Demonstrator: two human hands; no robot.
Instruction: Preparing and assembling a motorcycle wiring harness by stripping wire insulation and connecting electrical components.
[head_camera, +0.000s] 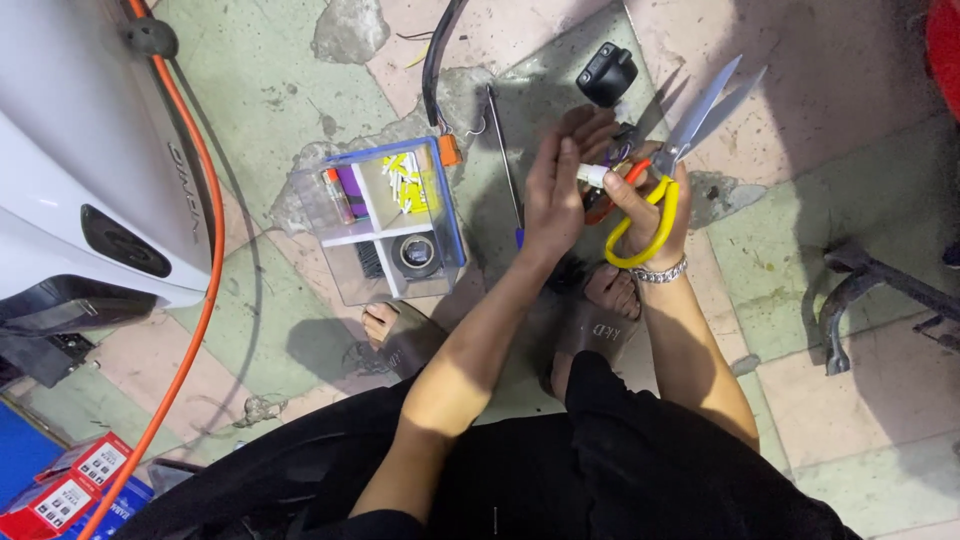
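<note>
Two hands meet over the floor: the right hand grips yellow-handled steel scissors, blades apart, pointing up-right, away from the body. The left hand pinches a small white-capped wire connector just beside the handles.

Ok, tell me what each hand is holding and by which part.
Right hand holds the scissors by their yellow handle loops, blades open. Left hand pinches a small white connector; wires behind it are unclear.

Bright, even light falls on the tiled floor, the person's soft shadow pools beneath the hands, and the wide-angle view bends toward its edges.
</note>
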